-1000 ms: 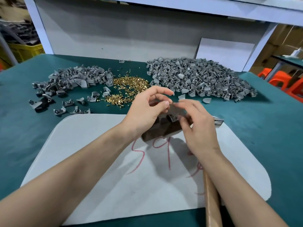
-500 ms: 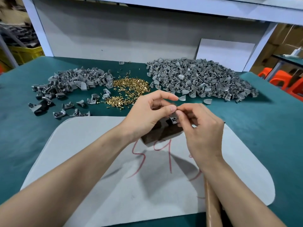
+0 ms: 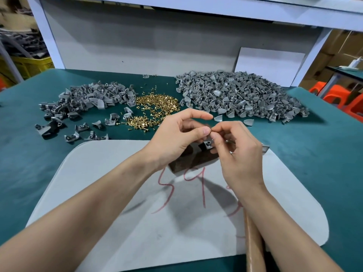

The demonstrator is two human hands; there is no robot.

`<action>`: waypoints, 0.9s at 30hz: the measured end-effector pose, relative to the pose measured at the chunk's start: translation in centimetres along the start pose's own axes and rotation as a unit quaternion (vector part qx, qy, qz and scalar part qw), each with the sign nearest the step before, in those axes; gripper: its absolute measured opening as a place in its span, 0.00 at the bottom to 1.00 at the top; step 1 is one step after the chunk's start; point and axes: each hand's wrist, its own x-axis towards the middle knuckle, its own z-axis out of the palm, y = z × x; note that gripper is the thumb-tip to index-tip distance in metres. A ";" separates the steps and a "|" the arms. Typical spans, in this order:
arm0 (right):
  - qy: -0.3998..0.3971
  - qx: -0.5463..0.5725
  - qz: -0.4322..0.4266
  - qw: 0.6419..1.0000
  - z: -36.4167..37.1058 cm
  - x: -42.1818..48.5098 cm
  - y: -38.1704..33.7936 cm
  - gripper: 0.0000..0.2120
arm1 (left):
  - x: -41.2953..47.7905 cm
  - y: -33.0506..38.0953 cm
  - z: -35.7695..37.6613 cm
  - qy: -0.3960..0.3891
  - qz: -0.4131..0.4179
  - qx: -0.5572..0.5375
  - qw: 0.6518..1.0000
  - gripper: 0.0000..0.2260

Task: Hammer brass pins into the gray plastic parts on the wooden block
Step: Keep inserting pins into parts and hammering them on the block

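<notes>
Head view: just above one wooden block [image 3: 188, 162] bearing one gray part [image 3: 208, 144], the right hand [image 3: 239, 154] pinches one brass pin [image 3: 211, 131] at the thumb tip of the left hand [image 3: 176, 138], whose own grip I cannot tell, with one left pile [image 3: 94, 99], one right pile [image 3: 235, 95] and one pin heap [image 3: 157, 103] beyond.

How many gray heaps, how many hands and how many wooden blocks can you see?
Gray heaps: 2, the left heap and the right heap
Hands: 2, the left hand and the right hand
Wooden block: 1
Total: 5
</notes>
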 end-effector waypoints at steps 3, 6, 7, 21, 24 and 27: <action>0.009 0.032 0.047 0.998 -0.1 0.2 0.0 0.04 | 0.0 -0.2 0.3 0.039 0.022 0.084 0.995 0.12; 0.014 0.051 0.138 0.989 -0.2 0.3 0.4 0.10 | -0.2 -0.5 1.2 0.092 0.063 0.240 0.964 0.17; 0.002 0.043 0.160 0.986 -0.2 0.3 0.6 0.10 | -0.4 -0.6 1.6 0.097 0.070 0.269 0.956 0.16; -0.063 -0.003 0.168 0.984 -0.2 0.1 0.3 0.05 | -0.9 -0.7 2.8 0.063 0.056 0.431 0.898 0.17; -0.069 -0.010 0.164 0.984 -0.1 0.0 0.4 0.06 | -1.0 -1.1 2.8 0.095 0.069 0.402 0.908 0.13; -0.074 0.014 0.182 0.980 -0.1 0.0 0.6 0.07 | -1.2 -1.3 2.7 0.119 0.095 0.356 0.922 0.10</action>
